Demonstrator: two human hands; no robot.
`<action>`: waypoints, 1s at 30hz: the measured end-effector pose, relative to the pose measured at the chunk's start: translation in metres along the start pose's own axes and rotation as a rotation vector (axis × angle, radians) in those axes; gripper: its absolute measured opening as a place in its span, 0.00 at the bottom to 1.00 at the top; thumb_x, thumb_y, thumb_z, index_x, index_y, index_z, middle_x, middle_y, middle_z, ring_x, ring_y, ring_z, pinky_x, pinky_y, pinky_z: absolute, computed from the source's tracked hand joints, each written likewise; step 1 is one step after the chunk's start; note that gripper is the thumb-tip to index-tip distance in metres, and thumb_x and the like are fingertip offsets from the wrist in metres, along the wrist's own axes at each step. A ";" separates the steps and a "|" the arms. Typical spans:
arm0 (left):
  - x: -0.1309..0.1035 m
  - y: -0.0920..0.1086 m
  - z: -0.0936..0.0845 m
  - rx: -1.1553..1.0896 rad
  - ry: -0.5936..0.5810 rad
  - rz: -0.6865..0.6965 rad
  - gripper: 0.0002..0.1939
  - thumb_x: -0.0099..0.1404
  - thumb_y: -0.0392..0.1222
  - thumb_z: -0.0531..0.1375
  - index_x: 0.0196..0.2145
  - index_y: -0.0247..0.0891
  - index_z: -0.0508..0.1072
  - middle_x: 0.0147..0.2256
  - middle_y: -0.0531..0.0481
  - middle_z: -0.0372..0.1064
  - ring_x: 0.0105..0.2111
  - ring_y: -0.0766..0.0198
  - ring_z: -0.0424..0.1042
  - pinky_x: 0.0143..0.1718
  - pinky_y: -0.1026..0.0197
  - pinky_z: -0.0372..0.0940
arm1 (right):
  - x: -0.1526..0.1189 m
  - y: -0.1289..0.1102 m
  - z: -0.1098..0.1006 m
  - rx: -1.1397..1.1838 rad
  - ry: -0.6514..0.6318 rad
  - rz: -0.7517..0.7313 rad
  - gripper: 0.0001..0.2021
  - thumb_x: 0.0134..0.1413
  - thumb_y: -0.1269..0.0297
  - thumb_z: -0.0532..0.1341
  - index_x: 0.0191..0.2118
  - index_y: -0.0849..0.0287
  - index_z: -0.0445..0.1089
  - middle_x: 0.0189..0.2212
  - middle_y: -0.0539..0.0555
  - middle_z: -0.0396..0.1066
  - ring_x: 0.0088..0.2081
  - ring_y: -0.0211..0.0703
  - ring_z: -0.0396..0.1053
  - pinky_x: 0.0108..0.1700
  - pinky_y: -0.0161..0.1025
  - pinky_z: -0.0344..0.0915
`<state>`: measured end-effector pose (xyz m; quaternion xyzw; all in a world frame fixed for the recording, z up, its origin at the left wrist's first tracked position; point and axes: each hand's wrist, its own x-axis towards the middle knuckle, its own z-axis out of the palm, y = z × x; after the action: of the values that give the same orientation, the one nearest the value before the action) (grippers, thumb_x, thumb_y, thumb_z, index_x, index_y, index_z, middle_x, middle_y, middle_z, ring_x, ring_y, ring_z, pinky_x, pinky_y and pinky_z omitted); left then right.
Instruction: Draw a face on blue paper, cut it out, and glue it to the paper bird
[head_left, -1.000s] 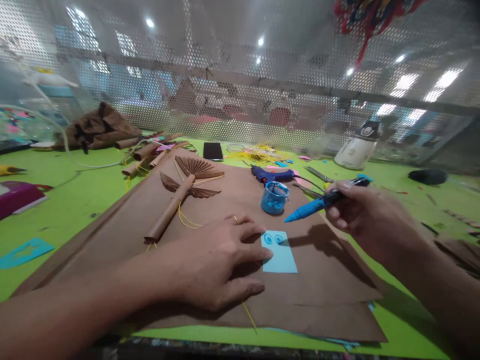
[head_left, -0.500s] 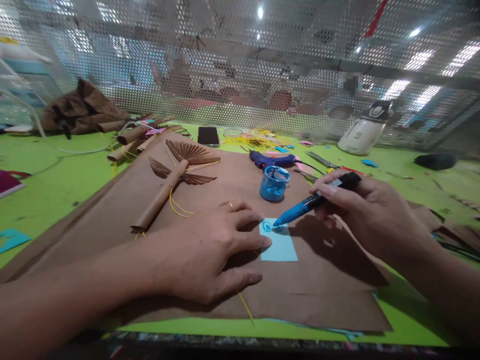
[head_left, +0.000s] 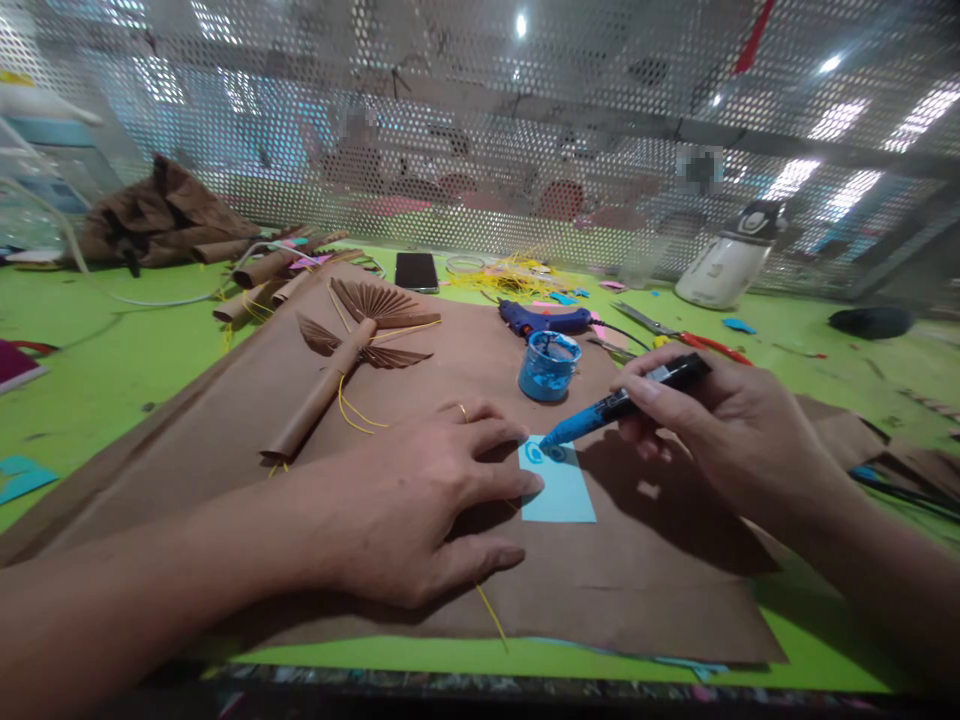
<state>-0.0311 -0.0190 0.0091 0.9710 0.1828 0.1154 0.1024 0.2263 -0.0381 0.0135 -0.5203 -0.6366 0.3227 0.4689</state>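
My left hand (head_left: 442,490) lies flat with fingers apart, its fingertips on the left edge of a light blue paper piece (head_left: 562,495). Two eye-like shapes in darker blue show near the paper's top. My right hand (head_left: 697,420) is closed around a blue marker (head_left: 611,408), whose tip is at the paper's upper part, between the two shapes. Just behind stands a small paint-smeared blue pot (head_left: 549,368). To the left lies a brown paper tube with pleated paper fans (head_left: 330,395) and yellow string. Brown paper (head_left: 585,580) spreads beneath everything.
A blue hot glue gun (head_left: 547,320) lies behind the pot. Red-handled scissors (head_left: 712,345), a white bottle (head_left: 724,265) and a phone (head_left: 416,272) sit farther back, with yellow shreds (head_left: 510,275) nearby. Several brown tubes (head_left: 262,268) are piled at left. A perforated metal screen (head_left: 465,130) stands behind.
My right hand and the marker have shifted slightly left, so the marker tip moves off the right eye shape, which now shows more fully. My left hand stays in place.
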 end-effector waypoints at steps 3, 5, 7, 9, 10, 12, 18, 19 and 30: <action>0.000 0.000 0.000 0.005 -0.015 -0.007 0.17 0.68 0.50 0.58 0.50 0.40 0.75 0.50 0.37 0.69 0.50 0.45 0.67 0.51 0.43 0.63 | 0.000 0.000 -0.001 -0.035 0.003 -0.030 0.11 0.57 0.54 0.65 0.34 0.56 0.72 0.18 0.49 0.71 0.17 0.36 0.66 0.20 0.32 0.65; 0.000 0.000 0.000 0.012 -0.020 -0.014 0.18 0.69 0.51 0.57 0.50 0.40 0.75 0.50 0.37 0.69 0.50 0.45 0.67 0.51 0.42 0.63 | -0.001 -0.001 0.000 -0.062 0.012 -0.047 0.11 0.58 0.54 0.65 0.34 0.57 0.72 0.18 0.48 0.70 0.18 0.35 0.66 0.20 0.32 0.64; 0.000 0.001 0.000 0.017 -0.022 -0.016 0.18 0.68 0.51 0.57 0.50 0.39 0.75 0.50 0.37 0.69 0.50 0.45 0.67 0.51 0.43 0.62 | -0.002 -0.002 0.001 -0.076 0.023 -0.071 0.11 0.59 0.55 0.64 0.33 0.57 0.72 0.17 0.48 0.70 0.18 0.35 0.66 0.21 0.32 0.64; 0.000 0.001 -0.001 0.018 -0.020 -0.012 0.18 0.69 0.50 0.57 0.50 0.39 0.75 0.50 0.37 0.69 0.49 0.46 0.67 0.51 0.43 0.62 | -0.003 -0.002 0.002 -0.084 0.025 -0.095 0.10 0.59 0.55 0.64 0.33 0.57 0.72 0.17 0.48 0.70 0.18 0.35 0.66 0.21 0.32 0.64; 0.001 0.001 -0.001 0.018 -0.018 -0.008 0.17 0.69 0.50 0.57 0.49 0.39 0.75 0.49 0.37 0.69 0.49 0.46 0.67 0.51 0.43 0.62 | -0.003 -0.002 0.002 -0.091 0.023 -0.104 0.10 0.60 0.55 0.63 0.34 0.57 0.72 0.18 0.48 0.70 0.18 0.35 0.66 0.21 0.32 0.64; 0.001 0.000 0.000 0.017 -0.013 -0.004 0.17 0.69 0.50 0.57 0.49 0.39 0.76 0.49 0.37 0.70 0.48 0.46 0.67 0.50 0.44 0.63 | -0.004 -0.002 0.004 -0.104 0.011 -0.120 0.10 0.60 0.55 0.63 0.34 0.56 0.71 0.18 0.47 0.70 0.19 0.35 0.66 0.22 0.32 0.64; 0.000 0.000 0.000 0.012 -0.018 0.005 0.18 0.69 0.50 0.57 0.50 0.39 0.75 0.50 0.37 0.69 0.49 0.45 0.67 0.50 0.42 0.63 | -0.006 0.000 0.006 -0.111 -0.011 -0.155 0.09 0.60 0.56 0.63 0.34 0.56 0.71 0.19 0.47 0.71 0.19 0.34 0.67 0.22 0.31 0.64; 0.000 0.000 0.000 0.011 -0.019 0.001 0.18 0.69 0.50 0.57 0.50 0.39 0.75 0.50 0.37 0.69 0.49 0.45 0.67 0.50 0.42 0.63 | -0.006 0.000 0.006 -0.112 -0.011 -0.153 0.09 0.60 0.56 0.63 0.34 0.55 0.70 0.19 0.47 0.71 0.19 0.34 0.67 0.22 0.31 0.65; 0.000 0.000 0.000 0.006 0.001 -0.002 0.16 0.68 0.50 0.58 0.48 0.41 0.76 0.51 0.38 0.69 0.51 0.44 0.67 0.51 0.43 0.63 | -0.006 0.001 0.006 -0.154 -0.022 -0.123 0.11 0.61 0.52 0.62 0.36 0.56 0.71 0.19 0.47 0.70 0.20 0.36 0.68 0.23 0.33 0.65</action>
<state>-0.0310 -0.0189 0.0090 0.9710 0.1842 0.1155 0.0996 0.2206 -0.0429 0.0094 -0.5112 -0.6953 0.2489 0.4395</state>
